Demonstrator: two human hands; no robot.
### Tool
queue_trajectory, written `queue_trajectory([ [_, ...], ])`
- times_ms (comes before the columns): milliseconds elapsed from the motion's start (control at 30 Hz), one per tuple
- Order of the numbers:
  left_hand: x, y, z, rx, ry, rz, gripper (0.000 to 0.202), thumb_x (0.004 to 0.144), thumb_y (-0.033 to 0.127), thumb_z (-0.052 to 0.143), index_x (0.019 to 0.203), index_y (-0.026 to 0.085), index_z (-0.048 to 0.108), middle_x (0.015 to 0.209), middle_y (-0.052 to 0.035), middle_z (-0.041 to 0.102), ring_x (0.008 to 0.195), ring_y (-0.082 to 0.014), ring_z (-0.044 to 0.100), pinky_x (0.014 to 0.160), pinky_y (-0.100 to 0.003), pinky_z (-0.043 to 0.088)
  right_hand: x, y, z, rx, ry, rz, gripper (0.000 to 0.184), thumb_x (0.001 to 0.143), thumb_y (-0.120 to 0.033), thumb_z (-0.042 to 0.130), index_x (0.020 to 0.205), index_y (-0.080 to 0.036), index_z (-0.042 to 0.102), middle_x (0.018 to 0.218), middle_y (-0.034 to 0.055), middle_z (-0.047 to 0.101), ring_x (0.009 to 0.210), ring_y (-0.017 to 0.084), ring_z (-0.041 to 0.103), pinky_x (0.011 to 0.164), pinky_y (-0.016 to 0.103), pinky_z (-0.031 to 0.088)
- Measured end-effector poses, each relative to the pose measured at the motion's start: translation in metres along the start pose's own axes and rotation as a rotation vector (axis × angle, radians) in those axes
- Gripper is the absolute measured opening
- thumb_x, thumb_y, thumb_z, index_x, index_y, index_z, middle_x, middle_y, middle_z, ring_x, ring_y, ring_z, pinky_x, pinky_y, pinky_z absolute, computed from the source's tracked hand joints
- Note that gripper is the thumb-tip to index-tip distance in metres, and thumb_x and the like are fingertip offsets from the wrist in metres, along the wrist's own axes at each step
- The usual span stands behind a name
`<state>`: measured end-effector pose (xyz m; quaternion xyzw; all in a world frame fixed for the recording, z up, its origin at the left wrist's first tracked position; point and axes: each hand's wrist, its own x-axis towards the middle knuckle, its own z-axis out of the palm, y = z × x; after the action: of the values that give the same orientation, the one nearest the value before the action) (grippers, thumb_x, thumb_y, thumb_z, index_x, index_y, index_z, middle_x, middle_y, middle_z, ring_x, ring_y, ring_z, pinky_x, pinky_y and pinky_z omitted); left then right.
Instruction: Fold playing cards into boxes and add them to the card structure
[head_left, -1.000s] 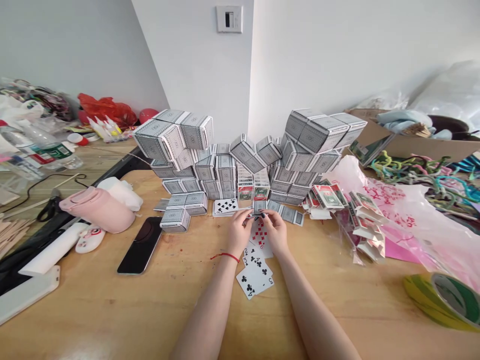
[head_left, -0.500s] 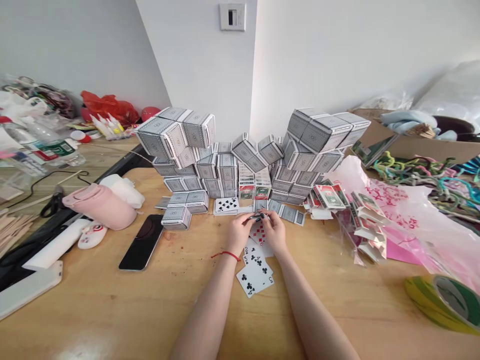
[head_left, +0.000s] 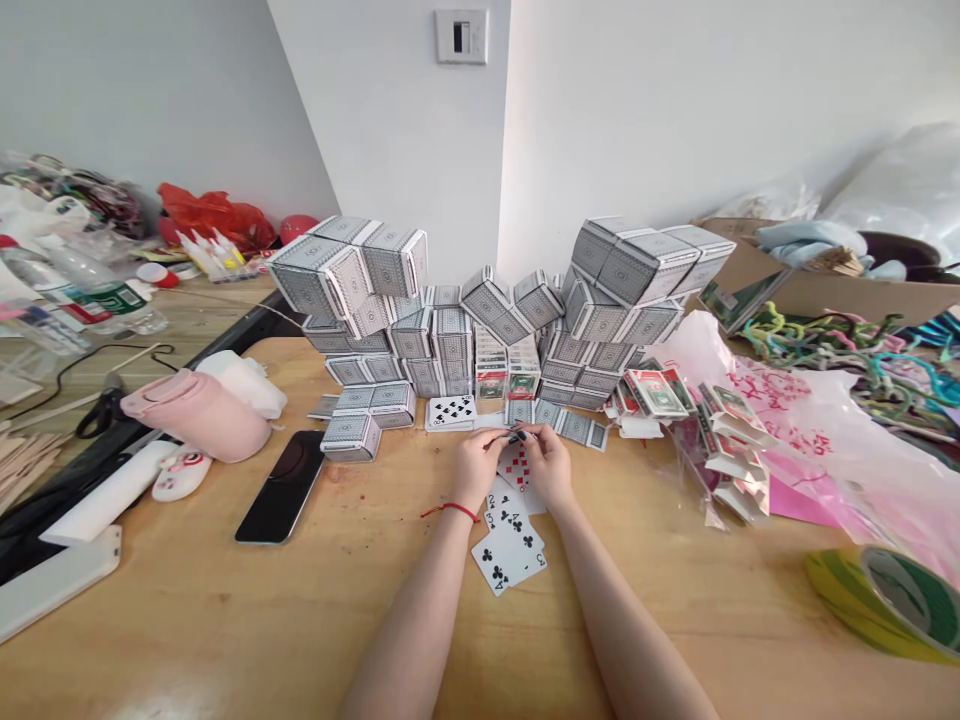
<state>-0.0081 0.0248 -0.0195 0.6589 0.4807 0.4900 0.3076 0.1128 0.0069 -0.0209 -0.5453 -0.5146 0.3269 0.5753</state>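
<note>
While both hands are pinching what looks like a thin playing card above the counter, a crease or a slip is looking like the nearest risk.
The card is sitting between the fingertips of the left hand and right hand, nearly edge-on and partly hidden; uneven pressure could be bending it, and a loosening pinch could be dropping it onto the diamond card below. Nearer the person, the club cards are overlapping loosely, so a lowered wrist could be scattering them. Just beyond the fingers, a face-up spade card and face-down cards are lying within easy brushing range. Behind them, two tilted blocks are leaning into a V, so a forward bump could be toppling them.
</note>
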Motion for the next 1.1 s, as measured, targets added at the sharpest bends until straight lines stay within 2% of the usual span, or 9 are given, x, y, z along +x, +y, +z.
queue_trajectory([
  [300,0.0006,0.0036,-0.0018,-0.014,0.058,0.015,0.017,0.08,0.022,0.051,0.087,0.018,0.066,0.088,-0.0049,0.067,0.083,-0.0151,0.061,0.075,-0.029,0.05,0.0002,-0.001,0.001,0.015,0.082,0.055,0.021,0.074,-0.037,0.053,0.08,-0.02,0.063,0.081,0.0049,0.067,0.078,0.02,0.06,0.071,0.032,0.046],
  [500,0.0015,0.0077,-0.004,-0.127,0.076,-0.029,0.022,0.081,0.024,0.049,0.097,0.019,0.063,0.098,-0.0059,0.065,0.091,-0.0155,0.06,0.08,-0.03,0.049,0.0004,-0.0013,0.0003,0.108,0.029,0.072,0.021,0.074,-0.036,0.054,0.083,-0.02,0.063,0.079,0.0048,0.066,0.072,0.019,0.061,0.067,0.033,0.049],
  [667,0.0023,0.0092,-0.0042,-0.145,0.045,-0.036,0.026,0.081,0.023,0.047,0.102,0.02,0.062,0.1,-0.006,0.064,0.093,-0.0159,0.059,0.083,-0.031,0.048,0.0003,0.0027,0.0009,0.142,0.02,0.082,0.023,0.073,-0.04,0.055,0.081,-0.019,0.061,0.078,0.0054,0.066,0.069,0.019,0.061,0.066,0.034,0.05],
  [833,0.0015,0.009,-0.0017,-0.169,0.028,-0.036,0.024,0.081,0.024,0.048,0.097,0.02,0.064,0.1,-0.0065,0.064,0.094,-0.0166,0.059,0.081,-0.031,0.049,0.0007,0.0046,0.0004,0.095,0.07,0.072,0.024,0.075,-0.042,0.053,0.076,-0.019,0.06,0.075,0.0047,0.065,0.068,0.018,0.059,0.064,0.032,0.05],
  [1100,-0.0009,0.0093,0.0,-0.141,0.052,-0.024,0.022,0.081,0.026,0.048,0.093,0.02,0.065,0.097,-0.0066,0.065,0.089,-0.0168,0.06,0.079,-0.031,0.05,-0.0012,-0.0008,0.0011,0.08,0.073,0.049,0.025,0.076,-0.043,0.052,0.074,-0.019,0.058,0.073,0.0044,0.063,0.068,0.018,0.058,0.065,0.032,0.049],
])
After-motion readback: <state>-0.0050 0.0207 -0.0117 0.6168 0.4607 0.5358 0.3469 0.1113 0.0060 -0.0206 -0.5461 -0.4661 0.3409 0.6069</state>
